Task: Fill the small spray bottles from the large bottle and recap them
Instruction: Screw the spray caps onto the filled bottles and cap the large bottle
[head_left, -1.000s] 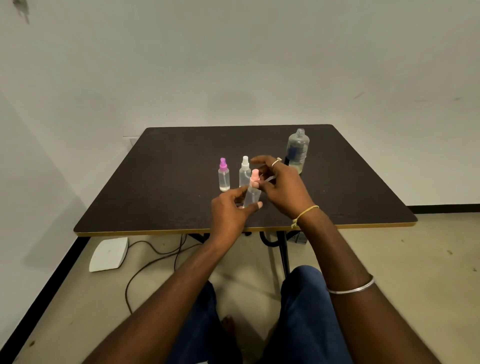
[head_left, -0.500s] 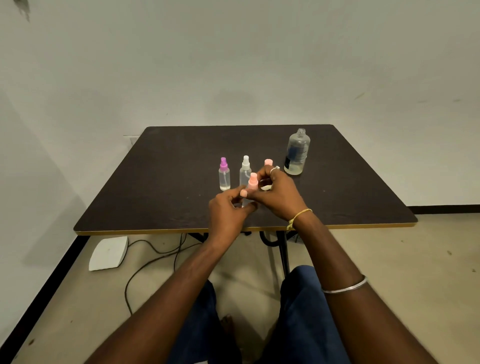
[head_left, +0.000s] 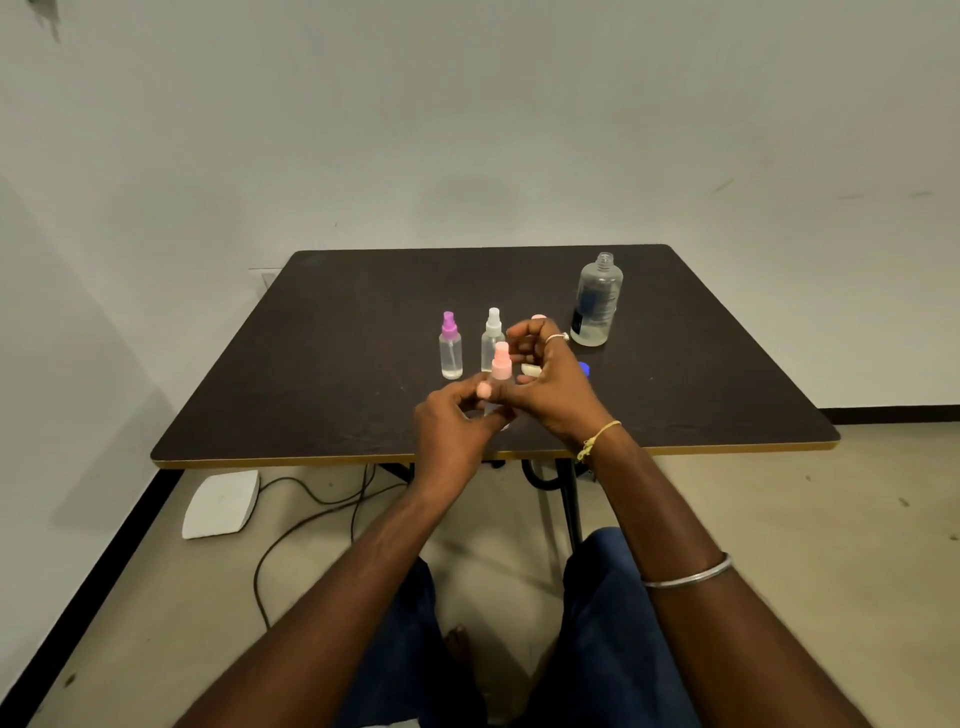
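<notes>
The pink-topped spray bottle (head_left: 501, 364) is near the front edge of the table (head_left: 322, 364), its body gripped by the left hand (head_left: 451, 423). The right hand (head_left: 553, 387) curls beside the pink top; whether it pinches it I cannot tell. A crooked top would likely leak. The purple-topped bottle (head_left: 450, 345) and white-topped bottle (head_left: 492, 332) stand just behind, easy to knock; the open large bottle (head_left: 596, 301) and a blue cap (head_left: 584, 369) sit to the right
</notes>
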